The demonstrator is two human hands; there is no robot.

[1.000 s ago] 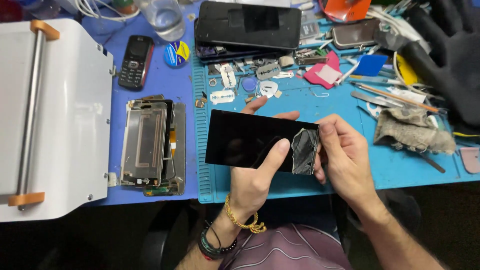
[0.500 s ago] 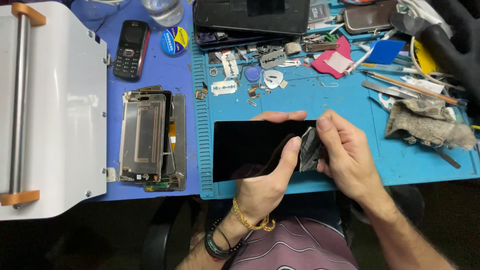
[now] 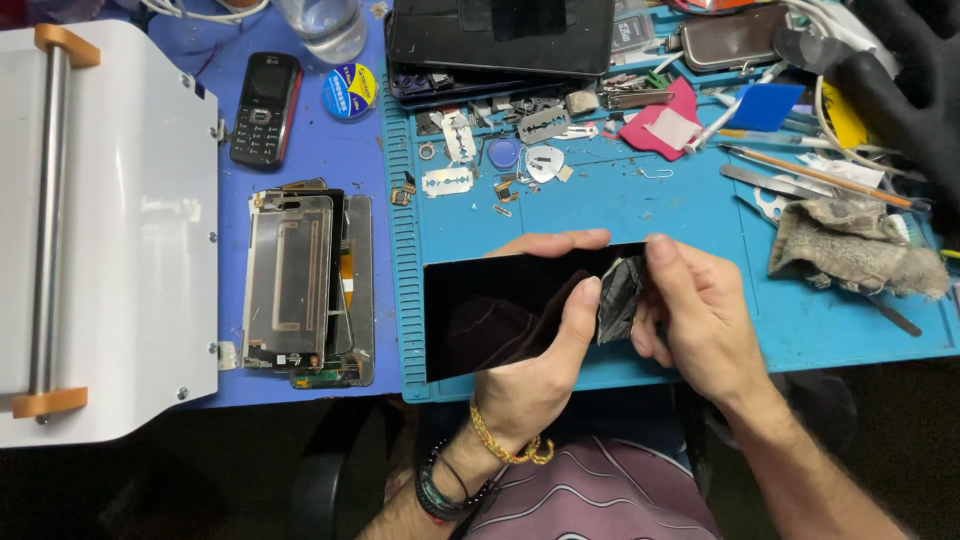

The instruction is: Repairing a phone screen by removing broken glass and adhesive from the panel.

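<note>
Hands meet low in the middle of the view, above the near edge of a blue ridged work mat (image 3: pixel 700 300) on a cluttered counter (image 3: pixel 330 150). Left hand (image 3: pixel 535 375) grips a black glass panel (image 3: pixel 500 310) from beneath, fingers curled over its far edge and thumb laid along its face near the right end. Right hand (image 3: pixel 700 310) is pinched shut on a small crumpled grey wad (image 3: pixel 620 298), cloth or film, pressing it against the panel's right end, so the wad sits between the two thumbs. The panel's long axis runs left to right, stretching leftward from both hands; the right hand is nearer the end being worked, the left carries the weight. The panel looks dark, glossy and flat, with faint smears and reflections and no visible cracks. Largest thing nearby: a white machine (image 3: pixel 110 230) with a metal roller bar and orange end caps, filling the left side. Beside it lies an opened phone frame (image 3: pixel 300 285) with its inner parts exposed. A black tablet-like slab (image 3: pixel 500 35) rests at the far edge, a black gloved hand (image 3: pixel 900 70) at the top right corner. A dirty grey rag (image 3: pixel 850 250) lies right of the hands. Smaller still: a black keypad phone (image 3: pixel 265 108), a roll of tape (image 3: pixel 350 92), razor blades (image 3: pixel 448 182) and scattered screws and picks
</note>
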